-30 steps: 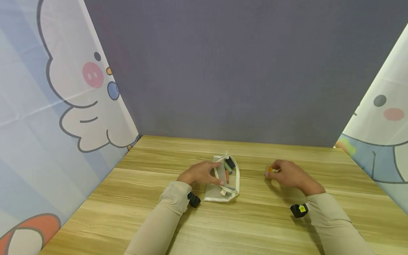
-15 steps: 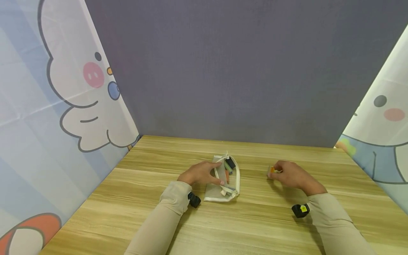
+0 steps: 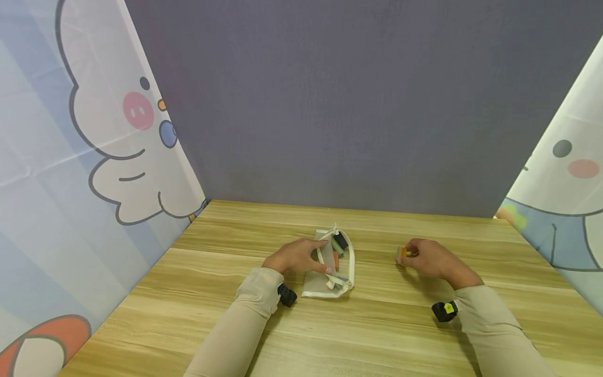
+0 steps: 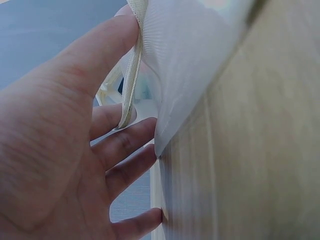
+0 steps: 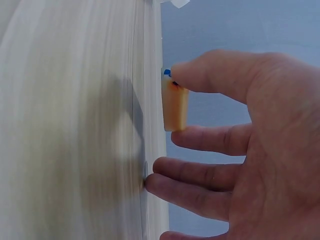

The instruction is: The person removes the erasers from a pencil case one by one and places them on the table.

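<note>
A pale mesh zip pouch [image 3: 316, 287] lies on the table with its zipper parted. My left hand [image 3: 294, 255] rests at its mouth, thumb and index finger spread apart. In the left wrist view, their tips touch the zipper band [image 4: 131, 82]. Inside the mouth are a black item [image 3: 341, 240], a green item [image 3: 337, 248] and an orange-red item [image 3: 336, 260]. To the right, my right hand [image 3: 430, 259] pinches a small orange and cream block [image 5: 175, 107] with blue marks at one end, between thumb and index finger. Its exact kind is unclear.
The wooden table [image 3: 367, 335] spreads under both arms. A grey panel [image 3: 353, 115] stands along its back edge. Printed cartoon curtains flank it, with the left curtain [image 3: 52, 209] nearest the left forearm.
The right hand has drifted slightly to the right, carrying the small orange and cream block. The left hand and the pouch have stayed in place.
</note>
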Demonstrator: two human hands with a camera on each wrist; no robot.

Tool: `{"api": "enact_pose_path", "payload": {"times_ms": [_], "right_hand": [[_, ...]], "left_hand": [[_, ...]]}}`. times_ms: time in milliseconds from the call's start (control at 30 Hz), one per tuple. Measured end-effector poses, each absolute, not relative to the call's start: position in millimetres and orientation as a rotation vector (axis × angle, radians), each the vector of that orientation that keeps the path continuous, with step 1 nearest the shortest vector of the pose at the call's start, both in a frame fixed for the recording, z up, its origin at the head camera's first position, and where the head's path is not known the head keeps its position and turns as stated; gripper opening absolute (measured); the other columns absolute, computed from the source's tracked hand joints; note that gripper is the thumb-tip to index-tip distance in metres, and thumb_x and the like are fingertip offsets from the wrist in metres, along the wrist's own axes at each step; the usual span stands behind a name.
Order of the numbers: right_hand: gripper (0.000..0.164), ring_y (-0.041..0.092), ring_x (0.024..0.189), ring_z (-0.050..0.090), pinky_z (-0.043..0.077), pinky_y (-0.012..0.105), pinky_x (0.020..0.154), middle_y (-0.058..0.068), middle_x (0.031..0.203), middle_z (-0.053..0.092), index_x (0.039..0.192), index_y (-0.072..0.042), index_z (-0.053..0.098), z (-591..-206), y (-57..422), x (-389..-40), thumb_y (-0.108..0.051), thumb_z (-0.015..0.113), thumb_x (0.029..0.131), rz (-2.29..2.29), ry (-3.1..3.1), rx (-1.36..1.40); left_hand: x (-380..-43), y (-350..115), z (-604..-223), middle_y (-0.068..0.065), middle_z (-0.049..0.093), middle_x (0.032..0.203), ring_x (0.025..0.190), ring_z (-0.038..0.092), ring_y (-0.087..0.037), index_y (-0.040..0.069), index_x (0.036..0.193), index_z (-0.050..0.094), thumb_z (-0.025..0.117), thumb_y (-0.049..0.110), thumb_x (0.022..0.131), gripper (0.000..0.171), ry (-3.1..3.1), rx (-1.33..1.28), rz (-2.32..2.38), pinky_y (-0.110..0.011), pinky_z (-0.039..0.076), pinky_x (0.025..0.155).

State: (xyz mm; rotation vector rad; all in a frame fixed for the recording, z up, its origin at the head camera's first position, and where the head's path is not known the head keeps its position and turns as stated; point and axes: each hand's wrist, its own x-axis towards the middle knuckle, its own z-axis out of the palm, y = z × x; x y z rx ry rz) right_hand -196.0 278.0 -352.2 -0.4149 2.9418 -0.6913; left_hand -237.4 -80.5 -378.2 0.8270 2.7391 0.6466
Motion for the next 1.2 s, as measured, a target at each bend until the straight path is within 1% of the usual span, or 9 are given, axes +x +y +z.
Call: {"api": "enact_pose_path", "payload": {"times_ms": [200, 467, 733, 1033, 1200], "right_hand": [[0.045, 0.043, 0.101, 0.063, 0.054, 0.052, 0.078, 0.032, 0.116, 0.063, 0.114, 0.007, 0.064, -352.5, 280.1, -195.9, -0.035, 0.067, 0.096, -0.683, 2.948, -0.424], [0.047, 0.039, 0.097, 0.065, 0.054, 0.05, 0.076, 0.034, 0.116, 0.062, 0.113, 0.01, 0.063, -356.7, 284.6, -198.6, -0.033, 0.069, 0.095, -0.645, 2.962, -0.429], [0.051, 0.041, 0.1, 0.064, 0.054, 0.051, 0.079, 0.031, 0.116, 0.063, 0.117, 0.013, 0.061, -356.8, 287.1, -199.1, -0.033, 0.068, 0.095, -0.606, 2.968, -0.438], [0.043, 0.039, 0.099, 0.064, 0.053, 0.053, 0.083, 0.027, 0.11, 0.067, 0.111, 0.011, 0.063, -359.5, 286.2, -199.4, -0.028, 0.07, 0.092, -0.614, 2.992, -0.468], [0.044, 0.036, 0.096, 0.065, 0.053, 0.052, 0.082, 0.025, 0.107, 0.068, 0.11, 0.012, 0.064, -360.3, 287.4, -199.7, -0.027, 0.07, 0.09, -0.618, 3.0, -0.462]], "left_hand": [[-237.9, -80.9, -378.4, 0.001, 0.045, 0.154, 0.14, 0.042, -0.021, 0.024, 0.156, 0.04, 0.073, 0.062, 0.083, 0.089, 2.742, 0.834, 0.647, -0.044, 0.039, 0.11], [-238.8, -81.6, -379.4, 0.002, 0.045, 0.153, 0.139, 0.042, -0.021, 0.024, 0.156, 0.041, 0.074, 0.063, 0.083, 0.089, 2.746, 0.843, 0.638, -0.043, 0.039, 0.109], [-239.5, -82.3, -379.2, 0.002, 0.045, 0.154, 0.14, 0.042, -0.022, 0.024, 0.156, 0.04, 0.072, 0.064, 0.083, 0.089, 2.733, 0.847, 0.65, -0.044, 0.04, 0.109], [-238.4, -82.8, -378.3, 0.0, 0.044, 0.154, 0.14, 0.041, -0.023, 0.023, 0.156, 0.04, 0.074, 0.06, 0.084, 0.088, 2.714, 0.842, 0.674, -0.043, 0.039, 0.11], [-238.8, -81.8, -377.4, 0.0, 0.041, 0.156, 0.141, 0.04, -0.024, 0.024, 0.157, 0.037, 0.073, 0.059, 0.085, 0.088, 2.691, 0.829, 0.686, -0.044, 0.037, 0.111]]}}
